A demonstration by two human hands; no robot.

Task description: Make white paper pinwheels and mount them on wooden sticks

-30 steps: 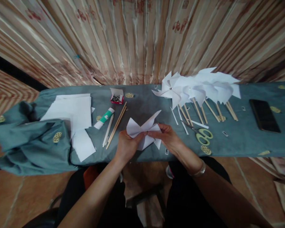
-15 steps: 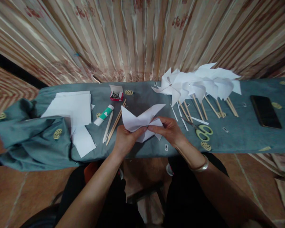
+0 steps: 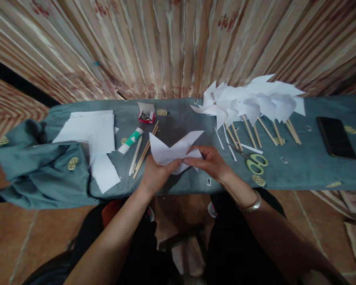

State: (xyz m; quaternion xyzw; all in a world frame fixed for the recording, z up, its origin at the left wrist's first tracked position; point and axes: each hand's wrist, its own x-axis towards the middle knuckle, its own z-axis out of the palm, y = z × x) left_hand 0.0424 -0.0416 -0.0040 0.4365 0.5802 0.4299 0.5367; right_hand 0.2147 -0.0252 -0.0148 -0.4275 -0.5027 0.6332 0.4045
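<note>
Striped curtain across the top of the frame, grey-green cloth below. And just under centre, my left hand and right hand both pinch 1 folded white paper, 2 thumbs pressing at its middle! White pinwheels overlap at upper right, green-handled scissors lie right of centre, red box open at upper centre-left.

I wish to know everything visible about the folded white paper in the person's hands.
The folded white paper looks thin and plain. Two pointed flaps spread outward on its far side, with a smaller corner by the right hand. The left hand and right hand pinch it, thumbs near its middle, where a small spot shows. It is over the green cloth; whether it touches the cloth is unclear.
</note>
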